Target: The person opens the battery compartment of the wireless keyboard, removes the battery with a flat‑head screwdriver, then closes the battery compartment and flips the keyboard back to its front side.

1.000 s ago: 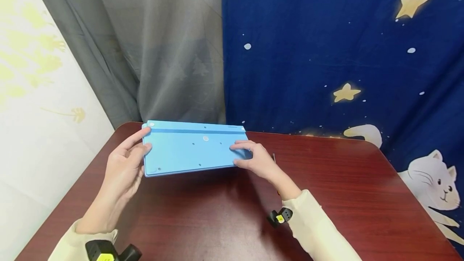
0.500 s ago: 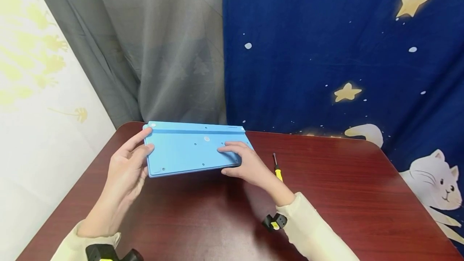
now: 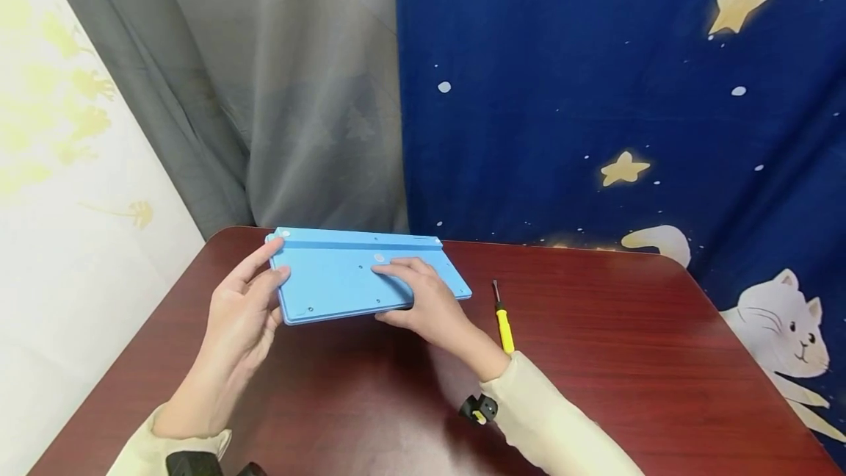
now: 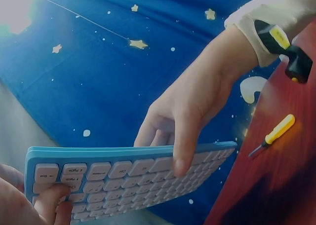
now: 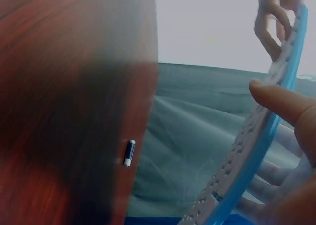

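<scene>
A light blue keyboard (image 3: 330, 281) is held up over the table, its screwed underside facing the head camera. White keys cover its other face, seen in the left wrist view and the right wrist view. My left hand (image 3: 241, 307) grips one short end, with fingertips on the underside and others on the keys. Around the long lower edge, near the middle, my right hand (image 3: 432, 307) holds the keyboard: its thumb (image 4: 182, 146) lies over the key side and its fingers spread on the back. A yellow-handled screwdriver (image 3: 504, 325) lies on the table beside the right forearm.
The table (image 3: 595, 358) is dark red wood. A small dark blue and white cylinder (image 5: 130, 153) lies near its edge, hidden by the keyboard in the head view. A grey curtain (image 3: 324, 94) and a blue star-patterned curtain (image 3: 529, 131) hang behind.
My right hand has moved left along the keyboard, from its right end to about the middle. The keyboard has shifted slightly right and down. The screwdriver has come out from behind the right forearm.
</scene>
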`<action>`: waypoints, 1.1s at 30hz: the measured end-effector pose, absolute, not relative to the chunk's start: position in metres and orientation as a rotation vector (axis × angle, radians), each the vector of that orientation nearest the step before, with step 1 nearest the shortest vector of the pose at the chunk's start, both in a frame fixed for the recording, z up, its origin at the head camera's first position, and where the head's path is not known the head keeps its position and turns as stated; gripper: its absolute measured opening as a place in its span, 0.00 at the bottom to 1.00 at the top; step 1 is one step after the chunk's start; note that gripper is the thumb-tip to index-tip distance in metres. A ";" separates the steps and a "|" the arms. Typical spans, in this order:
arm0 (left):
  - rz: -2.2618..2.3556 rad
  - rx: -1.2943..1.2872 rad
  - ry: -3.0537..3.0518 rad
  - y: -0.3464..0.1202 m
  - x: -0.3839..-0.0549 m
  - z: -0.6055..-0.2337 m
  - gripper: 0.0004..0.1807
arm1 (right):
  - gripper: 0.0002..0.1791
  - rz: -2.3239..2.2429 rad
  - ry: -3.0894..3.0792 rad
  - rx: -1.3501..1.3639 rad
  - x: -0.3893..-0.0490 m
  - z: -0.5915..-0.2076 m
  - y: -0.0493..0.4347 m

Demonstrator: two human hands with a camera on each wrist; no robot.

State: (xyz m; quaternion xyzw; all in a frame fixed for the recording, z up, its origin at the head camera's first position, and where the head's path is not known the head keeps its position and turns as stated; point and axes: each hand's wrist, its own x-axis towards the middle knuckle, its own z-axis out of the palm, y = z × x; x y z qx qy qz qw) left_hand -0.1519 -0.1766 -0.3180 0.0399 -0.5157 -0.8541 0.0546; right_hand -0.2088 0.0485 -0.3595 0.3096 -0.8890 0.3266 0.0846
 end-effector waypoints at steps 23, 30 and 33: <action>-2.549 0.021 -1.585 -0.139 -0.162 -0.294 0.33 | 0.32 0.557 -2.524 0.893 -0.206 -0.357 0.049; -2.589 -0.011 -1.489 -0.128 -0.164 -0.290 0.33 | 0.31 0.616 -2.485 0.879 -0.206 -0.359 0.051; -2.573 -0.049 -1.497 -0.124 -0.167 -0.287 0.32 | 0.31 0.648 -2.475 0.866 -0.206 -0.358 0.053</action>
